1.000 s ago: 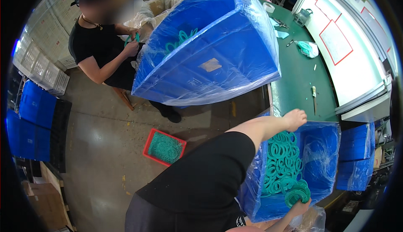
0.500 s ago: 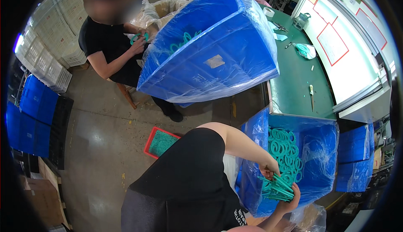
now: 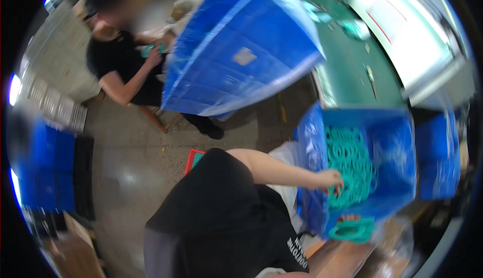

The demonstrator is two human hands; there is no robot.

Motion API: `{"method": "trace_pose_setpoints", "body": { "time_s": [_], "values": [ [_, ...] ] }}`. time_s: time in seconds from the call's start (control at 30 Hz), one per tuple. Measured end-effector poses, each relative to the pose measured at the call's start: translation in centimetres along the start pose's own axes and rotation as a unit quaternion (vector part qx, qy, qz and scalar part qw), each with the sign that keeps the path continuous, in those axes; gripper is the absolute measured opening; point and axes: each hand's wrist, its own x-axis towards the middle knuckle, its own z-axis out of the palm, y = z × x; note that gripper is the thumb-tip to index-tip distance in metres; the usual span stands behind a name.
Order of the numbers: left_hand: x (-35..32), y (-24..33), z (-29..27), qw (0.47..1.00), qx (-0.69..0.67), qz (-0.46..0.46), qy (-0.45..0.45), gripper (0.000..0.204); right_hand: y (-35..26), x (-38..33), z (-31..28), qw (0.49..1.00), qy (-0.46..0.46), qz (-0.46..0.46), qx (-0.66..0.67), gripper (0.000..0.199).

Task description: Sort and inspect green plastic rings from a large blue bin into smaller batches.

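Observation:
In the blue plastic-lined bin [image 3: 390,139] at the right lie many flat teal rings [image 3: 347,152]. My left hand [image 3: 329,179] reaches over the bin's left wall, just above these rings. Its fingers look apart, with nothing seen in them, though the picture is blurred. Near the bin's front edge my right hand [image 3: 349,218] is closed on a bunch of teal rings [image 3: 353,230]. Only some fingertips of that hand show behind the rings.
A large blue lined bin [image 3: 241,71] stands tilted ahead. Left of it a seated co-worker [image 3: 123,69] handles teal rings. A green worktable [image 3: 347,76] adjoins my bin. A red tray [image 3: 194,159] sits on the floor, and clear plastic bags [image 3: 397,242] lie at lower right.
My hands have come apart. The left has moved up over the rings; the right has turned its bunch from edge-on to flatter at the bin's front edge. The whole view has shifted.

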Motion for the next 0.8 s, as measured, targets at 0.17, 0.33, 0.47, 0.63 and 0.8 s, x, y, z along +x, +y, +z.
{"method": "trace_pose_setpoints", "body": {
  "time_s": [0.17, 0.33, 0.47, 0.63, 0.8],
  "values": [
    [-1.5, -1.7, -4.3, 0.991, -0.123, 0.014, 0.049, 0.033, 3.7, 4.1, 5.3, 0.934, 0.064, 0.111, 0.334, 0.02],
    [-3.2, -1.1, -2.8, 0.988, -0.152, 0.011, 0.004, 0.033, 3.7, 2.3, 8.1, 0.923, 0.292, 0.106, 0.226, 0.01],
    [-4.7, -0.6, -2.3, 0.984, -0.173, 0.029, 0.021, 0.024, 5.4, 1.0, 8.4, 0.929, 0.235, 0.111, 0.262, 0.016],
    [-5.6, -0.8, -2.2, 0.989, -0.142, 0.048, -0.013, 0.025, 6.4, 0.0, 10.4, 0.952, 0.194, 0.13, 0.199, 0.026],
    [-5.0, 0.6, -2.9, 0.994, 0.068, 0.081, -0.038, 0.022, 5.4, 1.1, 12.2, 0.97, 0.225, 0.092, -0.017, 0.031]
  ]
}}
